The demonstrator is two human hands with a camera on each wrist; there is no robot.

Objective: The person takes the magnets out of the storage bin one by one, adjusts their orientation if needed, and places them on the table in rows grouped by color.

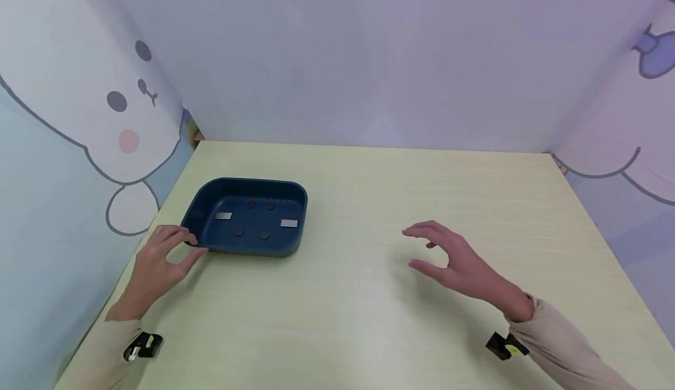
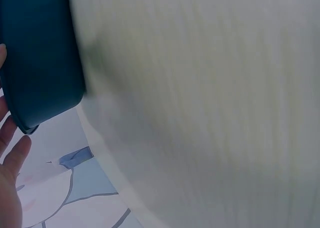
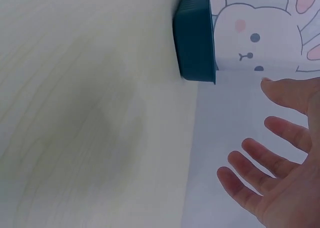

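A dark blue, rounded rectangular tray point(image 1: 253, 188) stands on the left part of the table. On its floor show two small pale rectangles point(image 1: 289, 223) and several small dark discs point(image 1: 265, 235). At the tray's near left corner, my left hand point(image 1: 158, 261) pinches the rim, thumb by the near wall and curled fingers over the corner. The left wrist view shows the tray's outer wall point(image 2: 42, 58) with those fingers at its edge. My right hand point(image 1: 456, 261) hovers over the right half of the table, fingers loosely bent and apart, holding nothing.
The pale wood-grain table point(image 1: 358, 296) ends at a plain upright panel point(image 1: 369, 56) behind. Panels with cartoon animals point(image 1: 132, 115) flank both sides. A small black device point(image 1: 142, 346) sits on the left wrist, another black device point(image 1: 506, 346) on the right.
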